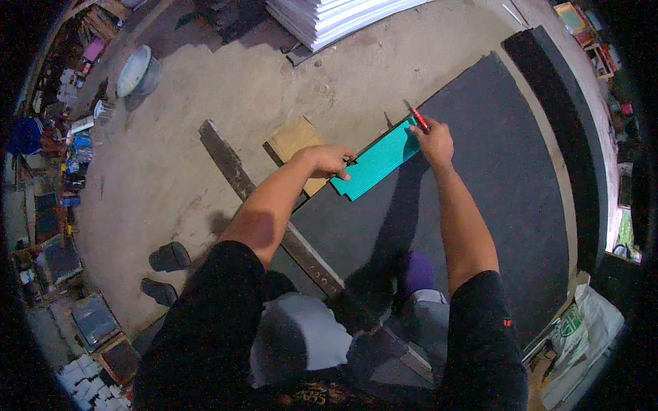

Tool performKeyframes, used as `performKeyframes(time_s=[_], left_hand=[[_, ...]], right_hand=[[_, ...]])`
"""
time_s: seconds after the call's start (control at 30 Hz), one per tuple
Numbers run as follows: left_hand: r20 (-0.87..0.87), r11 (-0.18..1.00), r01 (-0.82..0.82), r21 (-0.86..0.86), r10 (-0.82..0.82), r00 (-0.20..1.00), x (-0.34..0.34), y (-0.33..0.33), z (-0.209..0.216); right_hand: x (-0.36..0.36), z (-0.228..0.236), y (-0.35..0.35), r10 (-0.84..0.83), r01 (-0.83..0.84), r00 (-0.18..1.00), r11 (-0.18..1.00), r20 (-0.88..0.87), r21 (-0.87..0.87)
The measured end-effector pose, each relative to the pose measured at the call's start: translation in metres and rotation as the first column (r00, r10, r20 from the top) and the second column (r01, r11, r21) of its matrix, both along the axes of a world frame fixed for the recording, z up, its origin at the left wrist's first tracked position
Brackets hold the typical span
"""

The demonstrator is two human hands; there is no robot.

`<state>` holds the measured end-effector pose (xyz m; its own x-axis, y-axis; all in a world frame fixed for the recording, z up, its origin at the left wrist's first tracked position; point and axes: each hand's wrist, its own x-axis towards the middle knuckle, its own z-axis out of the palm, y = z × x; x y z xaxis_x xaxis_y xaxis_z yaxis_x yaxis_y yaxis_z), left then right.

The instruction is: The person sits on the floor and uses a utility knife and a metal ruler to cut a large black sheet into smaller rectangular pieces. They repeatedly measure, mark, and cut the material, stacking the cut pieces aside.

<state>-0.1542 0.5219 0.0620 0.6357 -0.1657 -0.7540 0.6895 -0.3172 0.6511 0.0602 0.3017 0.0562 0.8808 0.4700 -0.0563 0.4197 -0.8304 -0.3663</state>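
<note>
On the black shirt, pale lettering is seen at the lower edge; one small red mark is borne by the right sleeve. On one white sack a green emblem is printed. One long plank is seen slanting up to the left, with two dark slippers lying beside it. One teal ribbed strip is laid along the far left edge of one dark sheet. Its left end is touched by the left hand, thumb and fingers curled; whether it is pinched cannot be told. By the right hand, at the other end, one red pen-like tool is gripped between thumb and fingers. Farther off, one tan wooden block, one pale basin and one stack of white sheets are seen.
</note>
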Motion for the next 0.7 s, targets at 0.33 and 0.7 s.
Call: performKeyframes(time_s=[0.33, 0.7], left_hand=[[0.053, 0.986, -0.107, -0.128, 0.115, 0.992, 0.000, -0.002, -0.015], [0.073, 0.993, -0.102, -0.065, 0.106, 0.992, -0.002, -0.010, -0.006]], right_hand=[[-0.233, 0.040, -0.054, 0.091, -0.001, 0.981, 0.888, -0.172, 0.460], [-0.271, 0.034, -0.040, 0.410, -0.428, 0.883, 0.903, -0.227, -0.034]])
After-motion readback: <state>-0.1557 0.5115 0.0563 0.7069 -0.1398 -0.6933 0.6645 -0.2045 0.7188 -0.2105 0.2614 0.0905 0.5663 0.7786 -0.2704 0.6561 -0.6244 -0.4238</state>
